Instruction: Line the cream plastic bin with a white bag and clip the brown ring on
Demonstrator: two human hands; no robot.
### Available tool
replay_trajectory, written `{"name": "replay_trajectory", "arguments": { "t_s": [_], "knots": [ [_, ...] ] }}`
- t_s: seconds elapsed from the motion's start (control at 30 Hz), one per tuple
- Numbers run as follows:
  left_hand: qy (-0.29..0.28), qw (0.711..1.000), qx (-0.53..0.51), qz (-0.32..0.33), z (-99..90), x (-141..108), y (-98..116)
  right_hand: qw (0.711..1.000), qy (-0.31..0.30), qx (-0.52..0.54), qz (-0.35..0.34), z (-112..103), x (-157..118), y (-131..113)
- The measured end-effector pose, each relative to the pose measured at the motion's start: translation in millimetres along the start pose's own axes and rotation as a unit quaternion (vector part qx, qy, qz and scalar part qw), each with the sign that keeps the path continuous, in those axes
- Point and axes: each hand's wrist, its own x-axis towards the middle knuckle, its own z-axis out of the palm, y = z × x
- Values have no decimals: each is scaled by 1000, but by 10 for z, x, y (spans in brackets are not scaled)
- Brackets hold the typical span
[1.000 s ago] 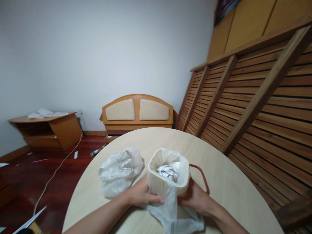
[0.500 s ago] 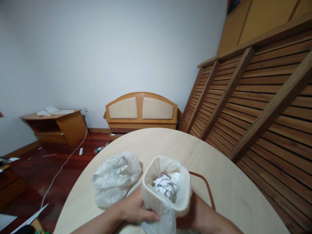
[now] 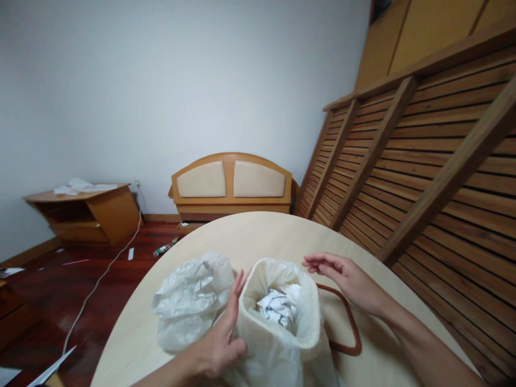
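Note:
A cream-coloured bag with a stiff rim stands upright on the round table, its mouth facing up. Crumpled white paper with dark marks lies inside it. Along the bag's left side is my left hand, its fingers stretched up beside the rim and holding nothing. My right hand hovers just right of the rim, fingers extended and empty. Below it, a brown loop handle lies by the bag's right side. A crumpled translucent white plastic bag sits left of my left hand.
The pale round table fills the foreground. Beyond it stands a wooden headboard against the wall. A slatted wooden frame leans at the right. A low cabinet and a white cable are at the left.
Both hands have let go of the cream bag's sides. My right hand has risen out to the right, uncovering more of the brown handle; my left hand's fingers have straightened.

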Motion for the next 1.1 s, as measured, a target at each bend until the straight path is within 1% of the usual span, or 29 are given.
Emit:
{"name": "replay_trajectory", "arguments": {
  "t_s": [0.03,0.07,0.13,0.17,0.2,0.27,0.33,0.4,0.47,0.53,0.6,0.7,0.8,0.9,1.0,1.1],
  "knots": [
    [73,997,-10,34,-20,41,66,1000,15,-13,-2,17,51,-63],
    [128,990,-12,59,-48,106,150,999,15,-32,-4,52,94,-125],
    [187,982,1,34,-125,302,351,996,-11,-84,-9,151,163,-237],
    [200,979,21,20,-168,425,453,993,-24,-114,-15,203,191,-284],
    [190,980,54,0,-209,558,543,988,-33,-147,-23,251,217,-324],
    [121,985,109,-64,-276,826,659,976,-26,-212,-43,334,267,-388],
    [52,981,145,-120,-311,1062,679,964,-3,-261,-56,403,312,-432],
    [-4,968,214,-129,-321,1234,638,958,20,-281,-62,464,344,-451],
    [-36,953,280,-107,-319,1336,593,957,41,-278,-68,510,355,-441],
    [-47,938,332,-85,-319,1378,579,959,59,-268,-74,518,345,-409],
    [-47,930,355,-80,-332,1379,597,963,63,-255,-67,474,319,-373],
    [-54,938,328,-97,-379,1340,643,974,32,-220,-34,350,264,-344],
    [-83,944,295,-121,-442,1287,675,986,15,-166,27,265,204,-337],
    [-109,940,293,-138,-482,1245,683,988,49,-126,71,263,147,-313],
    [-114,931,314,-150,-479,1224,694,992,71,-65,79,269,88,-269],
    [-118,924,324,-166,-443,1227,745,993,72,-28,86,223,29,-221]
  ]
}}
